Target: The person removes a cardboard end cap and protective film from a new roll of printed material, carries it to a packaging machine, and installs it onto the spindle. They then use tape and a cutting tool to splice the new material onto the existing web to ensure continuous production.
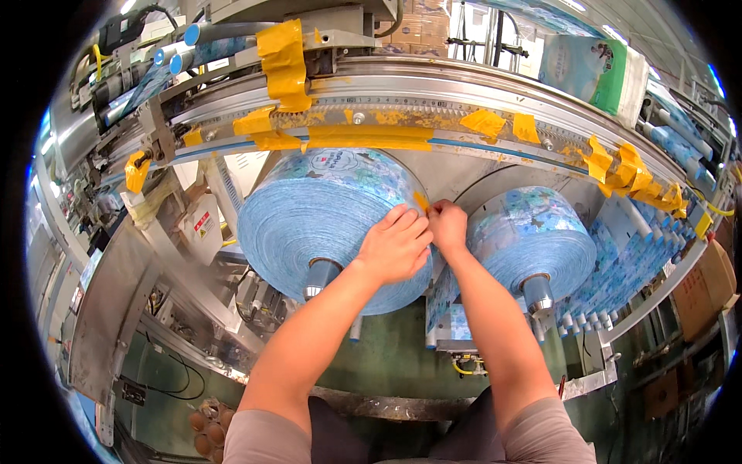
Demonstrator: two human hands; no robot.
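A large roll of blue printed film [309,224] sits on a metal spindle at centre left. A smaller roll of the same film [533,240] sits to its right. My left hand [394,247] lies flat on the right edge of the large roll. Just beside it, my right hand [447,224] pinches a small strip of yellow tape [421,201] at the film's edge, between the two rolls. Both forearms come up from the lower edge.
A curved metal machine frame [433,97] arches above the rolls, patched with several pieces of yellow tape [284,62]. Film threads over rollers at the right [618,271]. A wrapped pack of paper rolls [595,69] sits top right. Cardboard boxes [703,286] stand at far right.
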